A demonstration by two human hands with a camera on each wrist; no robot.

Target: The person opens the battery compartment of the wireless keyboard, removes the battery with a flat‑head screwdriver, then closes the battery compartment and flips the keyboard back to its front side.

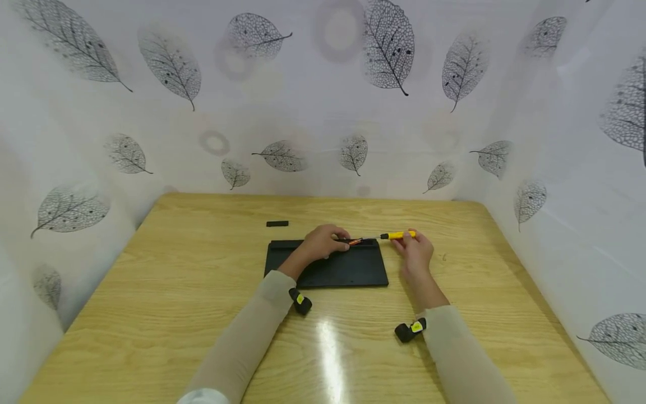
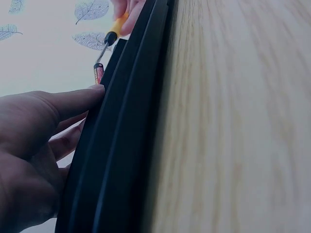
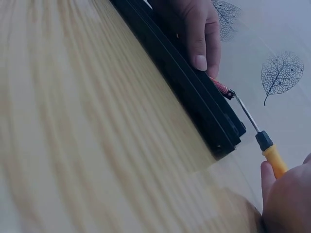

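Observation:
A black keyboard (image 1: 348,272), plain underside up and keys hidden, lies on the wooden table. A copper-red battery with a black end (image 3: 222,88) tilts up out of the raised ridge at its far edge. My left hand (image 1: 323,242) grips that ridge, thumb on the near side beside the battery, other fingers behind and partly hidden. In my right hand (image 1: 418,255) is a screwdriver with a yellow handle (image 1: 404,235), held between thumb and fingers. The screwdriver's metal shaft (image 3: 247,110) points left, its tip at the battery's end.
A small black rectangular cover (image 1: 277,224) lies on the table (image 1: 202,314) behind the keyboard's left end. White curtains with a leaf print (image 1: 313,112) hang around the table's back and sides. A black wrist camera (image 1: 301,302) sits on the left sleeve, another (image 1: 410,331) on the right.

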